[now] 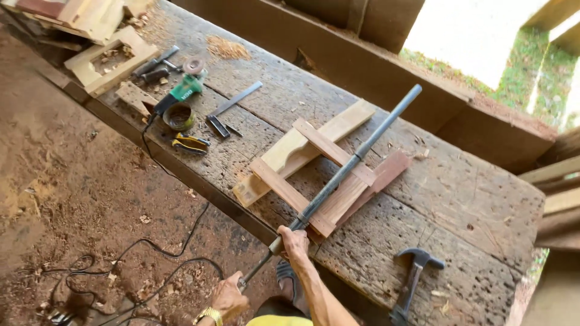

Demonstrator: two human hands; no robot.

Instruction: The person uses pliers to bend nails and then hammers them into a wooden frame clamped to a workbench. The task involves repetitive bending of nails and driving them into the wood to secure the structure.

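Right hand (294, 241) wraps its fingers around the long grey bar clamp (344, 172), which lies slantwise over the pale wooden frame (314, 166) on the worn workbench (471, 199). Left hand (228, 296) closes on the clamp's handle end, off the bench edge. A dark hammer (414, 278) lies near the right; a green grinder (181, 92) sits far left.

Rough, pitted wooden workbench (471, 199) runs diagonally over a dirt floor (72, 199) littered with sawdust and chips. Low timber wall (386, 78) behind the bench. Bright daylight and green grass (525, 72) show through the opening beyond
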